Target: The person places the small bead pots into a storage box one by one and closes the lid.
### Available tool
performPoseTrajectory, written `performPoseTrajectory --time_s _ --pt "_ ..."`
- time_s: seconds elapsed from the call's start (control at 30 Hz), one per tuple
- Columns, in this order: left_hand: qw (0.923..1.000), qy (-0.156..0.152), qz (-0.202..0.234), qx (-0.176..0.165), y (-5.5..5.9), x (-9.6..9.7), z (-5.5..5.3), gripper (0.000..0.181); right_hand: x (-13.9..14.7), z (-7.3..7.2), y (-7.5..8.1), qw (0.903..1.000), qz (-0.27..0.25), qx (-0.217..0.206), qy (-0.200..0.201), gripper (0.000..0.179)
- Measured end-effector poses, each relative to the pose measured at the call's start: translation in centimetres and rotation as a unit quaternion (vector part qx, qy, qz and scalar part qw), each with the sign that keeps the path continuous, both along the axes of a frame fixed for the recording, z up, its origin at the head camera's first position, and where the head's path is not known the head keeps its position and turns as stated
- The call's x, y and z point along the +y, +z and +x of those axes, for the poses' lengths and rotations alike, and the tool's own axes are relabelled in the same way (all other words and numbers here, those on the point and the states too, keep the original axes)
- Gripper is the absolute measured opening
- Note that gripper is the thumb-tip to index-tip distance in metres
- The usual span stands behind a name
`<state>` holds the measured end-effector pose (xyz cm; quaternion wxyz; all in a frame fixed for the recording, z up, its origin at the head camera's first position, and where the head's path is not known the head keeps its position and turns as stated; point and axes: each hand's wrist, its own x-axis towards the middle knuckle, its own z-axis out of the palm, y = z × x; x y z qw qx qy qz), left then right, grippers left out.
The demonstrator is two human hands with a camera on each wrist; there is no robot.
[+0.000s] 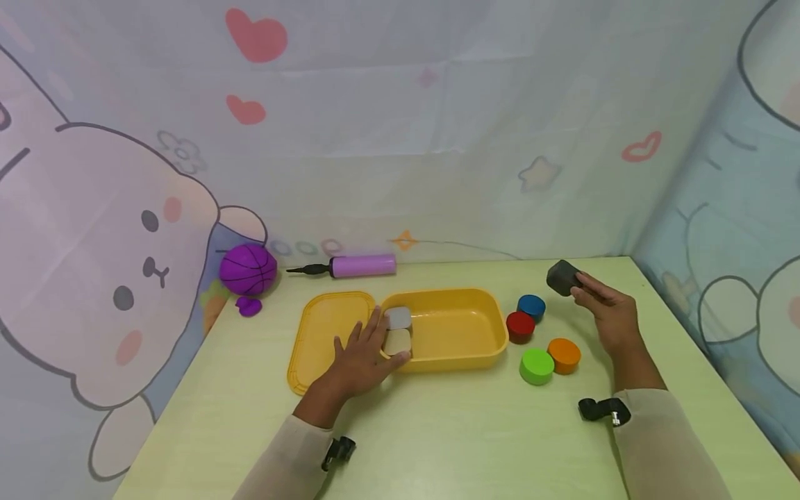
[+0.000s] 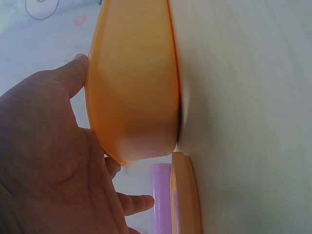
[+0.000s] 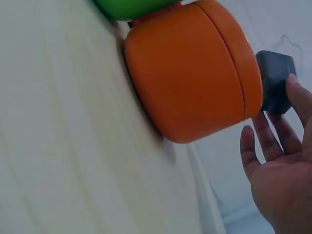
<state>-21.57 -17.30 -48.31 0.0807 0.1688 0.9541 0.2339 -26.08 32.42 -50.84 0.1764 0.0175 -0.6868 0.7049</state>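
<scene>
In the head view my left hand lies with fingers spread over the left end of a yellow plastic container. Its thumb touches the rim, as the left wrist view also shows. Inside that end sit a grey block and a cream block, one behind the other. At the right, my right hand pinches a dark grey block between thumb and fingers, raised over the table. The right wrist view shows this block partly behind an orange round tub.
Right of the container stand blue, red, green and orange round tubs. A yellow lid lies at the container's left. Farther back are a purple ball, a purple rubber duck and a purple hand pump.
</scene>
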Motion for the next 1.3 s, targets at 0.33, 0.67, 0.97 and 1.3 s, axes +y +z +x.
performPoseTrajectory --time_s 0.33,0.67,0.97,1.3 --pt "1.0000 -0.001 0.005 0.000 0.1 0.1 0.1 0.101 -3.1 0.9 3.8 0.9909 0.111 0.045 0.063 0.043" --pt "1.0000 0.000 0.002 0.002 0.3 0.2 0.0 0.101 -7.6 2.1 6.2 0.9822 0.095 0.080 0.141 0.036" --pt "1.0000 0.002 0.008 -0.002 0.2 0.1 0.2 0.101 -11.8 2.3 5.3 0.9579 0.193 0.033 0.210 0.037" --pt "1.0000 -0.001 0.006 -0.001 0.1 0.0 0.1 0.101 -14.6 1.6 4.2 0.9397 0.248 0.007 0.235 0.036"
